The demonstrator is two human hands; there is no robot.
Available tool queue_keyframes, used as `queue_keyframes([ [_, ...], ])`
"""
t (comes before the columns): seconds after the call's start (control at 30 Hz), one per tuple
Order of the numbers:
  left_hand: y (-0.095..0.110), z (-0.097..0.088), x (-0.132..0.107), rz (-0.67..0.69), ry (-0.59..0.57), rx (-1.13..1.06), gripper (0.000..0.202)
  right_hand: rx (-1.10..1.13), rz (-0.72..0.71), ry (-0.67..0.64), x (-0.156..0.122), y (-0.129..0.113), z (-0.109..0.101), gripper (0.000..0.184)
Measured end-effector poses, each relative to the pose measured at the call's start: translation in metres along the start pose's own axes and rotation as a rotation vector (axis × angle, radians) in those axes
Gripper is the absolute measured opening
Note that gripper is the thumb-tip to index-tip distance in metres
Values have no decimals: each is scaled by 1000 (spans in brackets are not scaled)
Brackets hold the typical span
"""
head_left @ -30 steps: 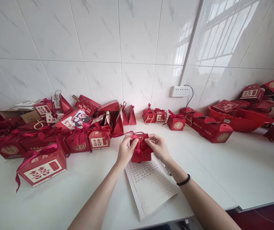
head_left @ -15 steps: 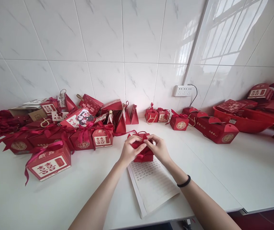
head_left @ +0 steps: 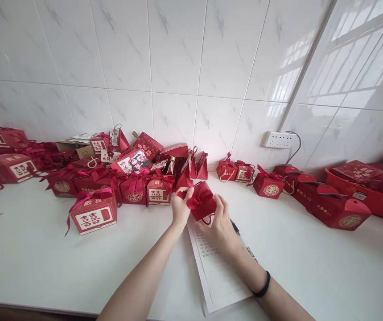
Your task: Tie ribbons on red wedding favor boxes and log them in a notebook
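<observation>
"How are both hands gripping?"
"Left hand [head_left: 179,211] pinches, right hand [head_left: 224,232] curls, both closed around the red gift box [head_left: 203,199], frame centre."
"Pointing?"
"Tilted, cord loop [head_left: 207,220] toward frame bottom; long axis unclear. Handwritten sheet [head_left: 225,286] below."

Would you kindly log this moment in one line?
left hand: holding red box; right hand: holding same box; written paper: partly beneath

We extend the left arm [head_left: 147,272] and right arm [head_left: 245,263] forward, forearms bare and converging. Our left hand [head_left: 180,209] is set in a grip, thumb uppermost. Our right hand [head_left: 223,229] presents its back, fingers bent in an opposing grip. The two hands are near each other, the right slightly closer to us.
</observation>
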State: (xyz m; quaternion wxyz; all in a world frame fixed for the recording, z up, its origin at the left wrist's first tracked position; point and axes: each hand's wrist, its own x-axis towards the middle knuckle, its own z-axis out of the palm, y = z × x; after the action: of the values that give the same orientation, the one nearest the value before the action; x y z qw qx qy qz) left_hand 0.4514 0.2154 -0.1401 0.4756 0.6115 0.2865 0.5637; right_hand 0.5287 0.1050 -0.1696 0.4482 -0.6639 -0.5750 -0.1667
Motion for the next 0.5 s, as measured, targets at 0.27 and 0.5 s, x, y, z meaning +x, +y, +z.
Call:
queue_keyframes([
  [0.27, -22, 3, -4, -102, 113, -11, 33, 140, 88, -41, 11, 16, 12, 94],
  [0.5, -17, 7, -6, -141, -5, -32, 38, 438, 283, -147, 19, 44, -2, 61],
])
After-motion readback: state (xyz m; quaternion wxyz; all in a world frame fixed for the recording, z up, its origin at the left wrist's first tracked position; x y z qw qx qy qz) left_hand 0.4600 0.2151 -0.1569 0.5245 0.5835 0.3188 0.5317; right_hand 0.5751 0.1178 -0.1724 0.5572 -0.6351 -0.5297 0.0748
